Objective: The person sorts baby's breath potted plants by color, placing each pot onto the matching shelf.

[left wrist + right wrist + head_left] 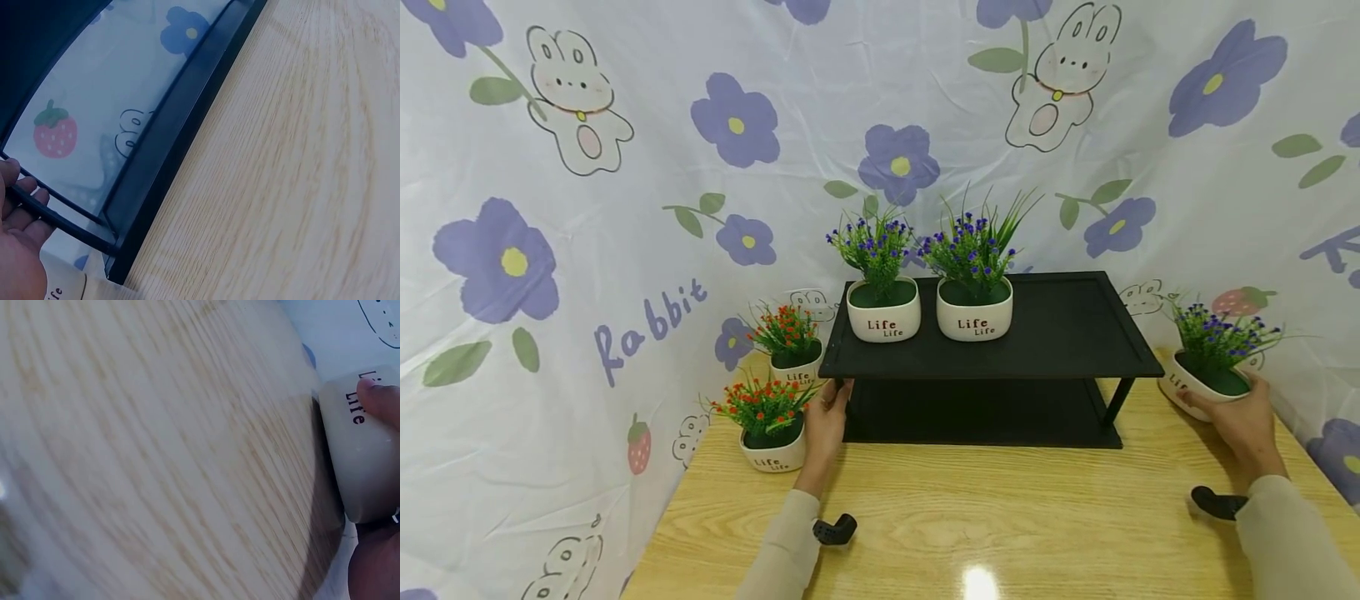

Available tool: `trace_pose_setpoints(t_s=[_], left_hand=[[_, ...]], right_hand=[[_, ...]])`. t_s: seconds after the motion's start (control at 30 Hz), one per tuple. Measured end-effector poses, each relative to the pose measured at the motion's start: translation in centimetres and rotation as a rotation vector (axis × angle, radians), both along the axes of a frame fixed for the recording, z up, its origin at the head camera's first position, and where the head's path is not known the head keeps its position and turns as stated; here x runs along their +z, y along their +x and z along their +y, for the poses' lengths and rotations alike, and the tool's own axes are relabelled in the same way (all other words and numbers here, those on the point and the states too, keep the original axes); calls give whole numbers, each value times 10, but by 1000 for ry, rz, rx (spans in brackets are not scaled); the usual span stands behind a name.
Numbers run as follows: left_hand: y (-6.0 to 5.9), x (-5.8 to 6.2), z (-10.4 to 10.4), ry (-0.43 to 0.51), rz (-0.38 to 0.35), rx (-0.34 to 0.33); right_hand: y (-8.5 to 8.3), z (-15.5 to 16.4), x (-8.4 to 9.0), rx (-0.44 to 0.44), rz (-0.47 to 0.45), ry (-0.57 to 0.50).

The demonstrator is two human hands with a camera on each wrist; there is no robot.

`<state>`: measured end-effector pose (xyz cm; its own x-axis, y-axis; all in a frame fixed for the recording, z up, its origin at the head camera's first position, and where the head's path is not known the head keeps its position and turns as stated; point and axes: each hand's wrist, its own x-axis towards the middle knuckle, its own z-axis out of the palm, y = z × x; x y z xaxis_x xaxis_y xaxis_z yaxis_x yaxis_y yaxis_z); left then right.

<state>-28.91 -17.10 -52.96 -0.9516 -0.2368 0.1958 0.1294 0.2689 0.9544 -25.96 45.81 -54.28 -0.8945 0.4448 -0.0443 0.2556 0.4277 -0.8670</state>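
A black two-tier shelf (1060, 333) stands at the back middle of the wooden table (1000, 517). Two white "Life" pots with purple flowers (883, 315) (974, 317) sit on its top left. My left hand (831, 404) grips the shelf's front left leg; the left wrist view shows its fingers (22, 209) curled round the thin black bar by the shelf base (181, 125). My right hand (1228, 408) holds a third purple-flowered pot (1206, 387) resting on the table right of the shelf; a fingertip (382, 403) lies on that pot's side (365, 469).
Two white pots with red-orange flowers (772, 450) (796, 367) stand on the table just left of the shelf, close to my left hand. A flower-and-rabbit printed cloth (625, 250) hangs behind and to both sides. The table's right edge runs close behind the held pot.
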Motion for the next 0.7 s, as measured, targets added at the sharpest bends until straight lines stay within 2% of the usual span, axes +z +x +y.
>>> trace_pose_setpoints(t_s=[0.33, 0.57, 0.7], left_hand=[[1, 1, -2, 0, -18, -23], [1, 3, -2, -4, -25, -25], [1, 2, -2, -12, -18, -19]], right_hand=[[6, 12, 8, 41, -40, 14], [6, 16, 22, 50, -37, 120], [6, 16, 32, 75, -6, 166]])
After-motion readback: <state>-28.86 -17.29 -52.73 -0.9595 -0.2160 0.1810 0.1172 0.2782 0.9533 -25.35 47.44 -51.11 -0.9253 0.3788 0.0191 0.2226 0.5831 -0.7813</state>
